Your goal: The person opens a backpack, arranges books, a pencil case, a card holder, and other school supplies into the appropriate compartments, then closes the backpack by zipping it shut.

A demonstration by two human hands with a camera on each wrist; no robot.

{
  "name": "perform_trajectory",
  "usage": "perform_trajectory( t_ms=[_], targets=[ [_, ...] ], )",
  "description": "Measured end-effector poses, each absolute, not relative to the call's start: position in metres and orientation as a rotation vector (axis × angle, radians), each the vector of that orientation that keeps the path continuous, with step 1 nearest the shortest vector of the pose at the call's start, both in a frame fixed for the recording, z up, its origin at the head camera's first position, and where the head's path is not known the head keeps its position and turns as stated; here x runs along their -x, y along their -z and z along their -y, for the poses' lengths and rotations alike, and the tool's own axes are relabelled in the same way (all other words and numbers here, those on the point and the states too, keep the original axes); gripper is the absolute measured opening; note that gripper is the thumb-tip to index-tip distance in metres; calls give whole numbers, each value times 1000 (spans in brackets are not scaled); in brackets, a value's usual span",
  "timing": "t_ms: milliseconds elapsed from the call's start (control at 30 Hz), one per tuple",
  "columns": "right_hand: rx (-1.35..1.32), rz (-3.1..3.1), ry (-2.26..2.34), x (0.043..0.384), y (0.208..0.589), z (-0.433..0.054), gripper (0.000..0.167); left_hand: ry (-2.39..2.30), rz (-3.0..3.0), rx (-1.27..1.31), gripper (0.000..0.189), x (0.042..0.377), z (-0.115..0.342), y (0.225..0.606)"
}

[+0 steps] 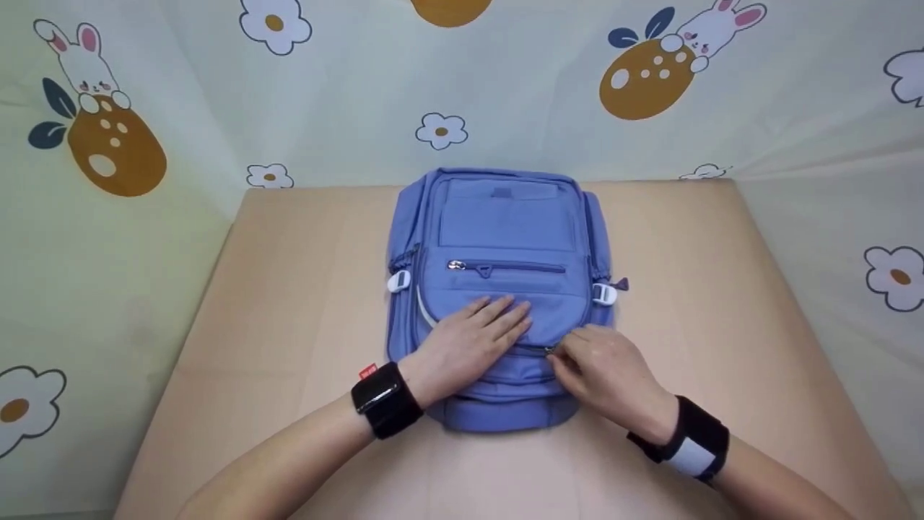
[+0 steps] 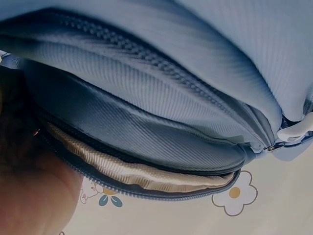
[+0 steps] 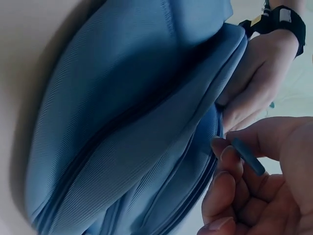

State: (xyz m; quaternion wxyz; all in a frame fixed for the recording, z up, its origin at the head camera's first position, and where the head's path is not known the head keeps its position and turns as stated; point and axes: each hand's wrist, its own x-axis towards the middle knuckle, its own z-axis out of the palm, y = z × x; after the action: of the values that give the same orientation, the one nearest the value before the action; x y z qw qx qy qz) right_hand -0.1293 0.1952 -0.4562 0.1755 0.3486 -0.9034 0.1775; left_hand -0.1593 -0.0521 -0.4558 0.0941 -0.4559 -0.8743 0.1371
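A blue backpack (image 1: 509, 224) lies front side up. My left hand (image 1: 462, 347) rests on its lower front panel with the fingers straight. At the lower right, my right hand (image 1: 613, 368) pinches a blue zipper pull (image 3: 248, 156) between thumb and index finger. The zipper of the curved front pocket stands partly unzipped, and its beige lining (image 2: 146, 176) shows in the left wrist view. A smaller zipper (image 1: 512, 268) runs across the front above my left hand.
The backpack lies on a light brown tabletop (image 1: 310, 289). White side buckles (image 1: 605, 294) sit at its edges. A cloth backdrop (image 1: 346, 87) with rabbits and flowers hangs behind and at both sides. Each wrist wears a black band (image 1: 388, 401).
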Motion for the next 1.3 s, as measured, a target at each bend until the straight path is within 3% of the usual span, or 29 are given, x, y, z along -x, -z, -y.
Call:
perform_trajectory(
  t_ms=[400,867,1300],
  targets=[
    [-1045,2537,-487,133,458,-184,13,-372,2625,1359,51,157,58,451],
    [-1013,2579,-498,132,457,-186,17,-319,2552,1358,50,159,105,457],
    [-1035,2547,-496,129,458,-180,14,-268,2584,1332,52,158,106,464]
  ],
)
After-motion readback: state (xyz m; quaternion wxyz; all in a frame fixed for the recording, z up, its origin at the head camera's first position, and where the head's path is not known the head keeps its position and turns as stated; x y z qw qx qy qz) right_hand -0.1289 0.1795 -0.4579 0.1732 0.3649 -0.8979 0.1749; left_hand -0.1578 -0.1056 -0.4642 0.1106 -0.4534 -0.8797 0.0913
